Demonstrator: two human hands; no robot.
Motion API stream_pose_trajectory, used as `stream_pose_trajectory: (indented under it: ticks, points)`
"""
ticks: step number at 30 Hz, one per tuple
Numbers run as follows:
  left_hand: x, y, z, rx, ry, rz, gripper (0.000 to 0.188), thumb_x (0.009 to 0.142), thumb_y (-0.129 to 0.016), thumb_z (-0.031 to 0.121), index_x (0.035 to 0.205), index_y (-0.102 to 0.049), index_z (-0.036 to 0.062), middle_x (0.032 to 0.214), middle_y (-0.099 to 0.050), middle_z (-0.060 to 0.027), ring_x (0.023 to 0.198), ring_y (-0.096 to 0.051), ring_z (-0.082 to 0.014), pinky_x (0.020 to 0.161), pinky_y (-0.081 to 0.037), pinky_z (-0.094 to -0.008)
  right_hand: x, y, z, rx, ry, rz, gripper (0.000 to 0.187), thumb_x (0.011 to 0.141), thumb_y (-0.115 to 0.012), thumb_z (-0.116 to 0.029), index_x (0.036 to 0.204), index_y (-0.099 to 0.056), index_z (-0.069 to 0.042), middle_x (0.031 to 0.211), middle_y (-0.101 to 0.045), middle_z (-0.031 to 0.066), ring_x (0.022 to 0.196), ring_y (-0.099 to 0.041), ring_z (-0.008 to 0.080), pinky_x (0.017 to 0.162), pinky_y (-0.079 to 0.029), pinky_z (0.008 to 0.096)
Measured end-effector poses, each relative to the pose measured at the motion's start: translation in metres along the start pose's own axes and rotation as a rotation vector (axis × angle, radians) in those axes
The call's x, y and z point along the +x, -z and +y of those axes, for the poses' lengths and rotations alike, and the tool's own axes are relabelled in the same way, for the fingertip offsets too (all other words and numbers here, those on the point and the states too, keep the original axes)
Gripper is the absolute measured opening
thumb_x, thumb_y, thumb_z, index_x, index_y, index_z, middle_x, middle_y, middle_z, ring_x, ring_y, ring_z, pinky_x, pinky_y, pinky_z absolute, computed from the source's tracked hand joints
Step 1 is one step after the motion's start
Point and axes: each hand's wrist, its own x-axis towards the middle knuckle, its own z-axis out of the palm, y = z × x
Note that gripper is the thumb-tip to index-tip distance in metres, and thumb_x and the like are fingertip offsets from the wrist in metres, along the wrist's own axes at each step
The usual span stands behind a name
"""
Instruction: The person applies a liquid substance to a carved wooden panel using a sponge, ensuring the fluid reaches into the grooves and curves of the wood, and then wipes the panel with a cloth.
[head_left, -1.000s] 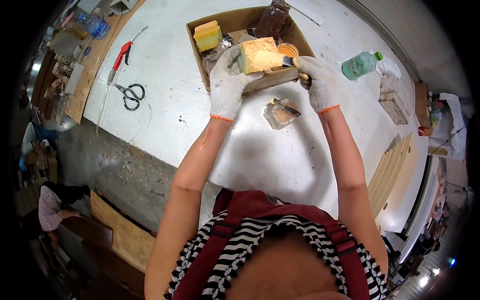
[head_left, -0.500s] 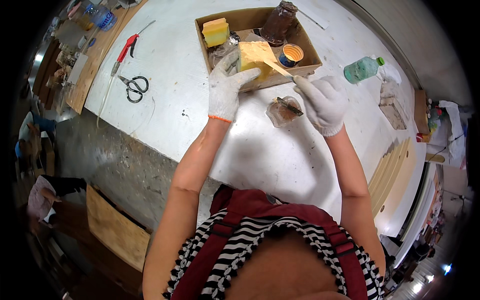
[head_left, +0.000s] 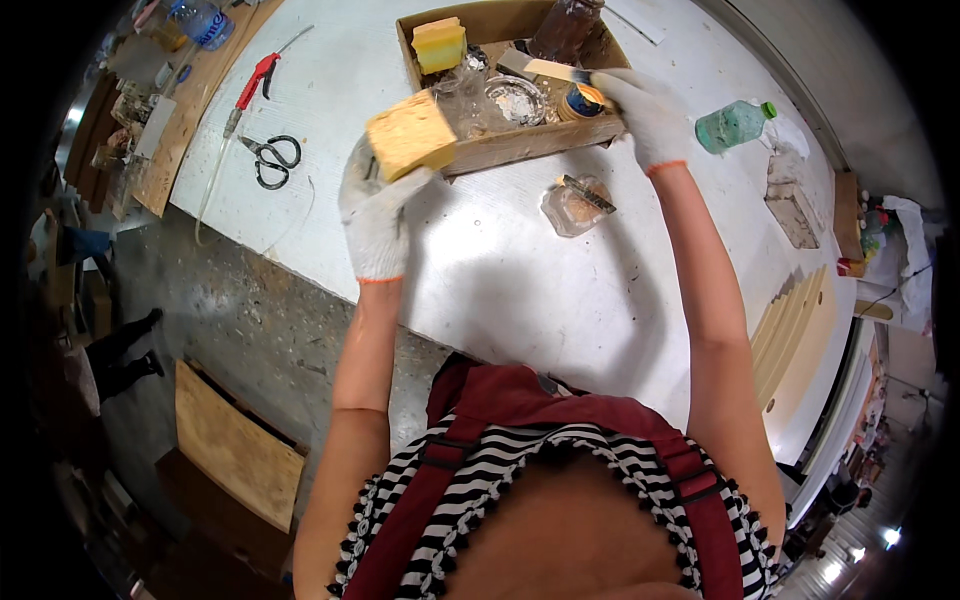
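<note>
My left hand (head_left: 375, 205), in a white knitted glove, grips a yellow sponge block (head_left: 410, 133) just off the near left corner of a shallow cardboard box (head_left: 540, 148). My gloved right hand (head_left: 640, 115) is over the box's right side, its fingers closed on the dark end of a flat wooden stick (head_left: 552, 70). Under those fingers stands a small dark blue tin (head_left: 580, 102) with orange on its inside. The box also holds another yellow sponge block (head_left: 440, 46), a round foil-like dish (head_left: 515, 100) with whitish residue, crumpled clear plastic and a dark brown jar (head_left: 565, 32).
In front of the box sits a clear dish (head_left: 577, 207) with a dark strip across it. Black-handled scissors (head_left: 270, 162) and a red air blow gun (head_left: 258, 82) lie left. A green bottle (head_left: 735, 127), a whitish block (head_left: 792, 205) and pale boards (head_left: 800, 340) are right.
The sponge block has come out of the box toward the left in my left hand. My right hand has moved the stick away from the sponge, up over the tin.
</note>
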Motion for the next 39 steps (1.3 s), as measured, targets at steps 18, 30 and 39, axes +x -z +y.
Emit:
stream_pose_trajectory:
  ticks: [18, 30, 39]
  points:
    - [-0.067, 0.04, 0.01, 0.052, 0.202, 0.14, 0.074, 0.074, -0.069, -0.01, 0.142, -0.04, -0.012, 0.13, -0.059, -0.0182, 0.118, -0.06, -0.0238, 0.103, -0.048, -0.0326, 0.025, -0.014, 0.014, -0.832, 0.429, -0.299, 0.03, 0.088, -0.058, -0.029, 0.107, -0.076, -0.014, 0.102, -0.074, 0.015, 0.097, -0.07, 0.0358, 0.085, -0.055, 0.0434]
    - [-0.08, 0.023, -0.001, -0.016, 0.299, 0.066, 0.069, 0.075, -0.059, -0.018, 0.141, -0.041, -0.0114, 0.129, -0.06, -0.0185, 0.119, -0.061, -0.0246, 0.104, -0.049, -0.0344, 0.223, -0.03, 0.052, -0.892, 0.152, 0.02, 0.081, 0.076, -0.065, -0.067, 0.137, -0.058, -0.015, 0.124, -0.066, 0.0247, 0.114, -0.064, 0.0415, 0.095, -0.052, 0.0462]
    - [-0.09, 0.042, -0.011, 0.031, 0.344, 0.082, 0.064, 0.077, -0.055, -0.015, 0.14, -0.043, -0.0109, 0.129, -0.061, -0.0158, 0.118, -0.061, -0.0223, 0.104, -0.046, -0.0333, 0.217, -0.004, 0.039, -0.332, 0.272, -0.005, 0.041, 0.074, -0.076, -0.025, 0.105, -0.068, 0.001, 0.087, -0.07, 0.0129, 0.086, -0.067, 0.0245, 0.079, -0.054, 0.0361]
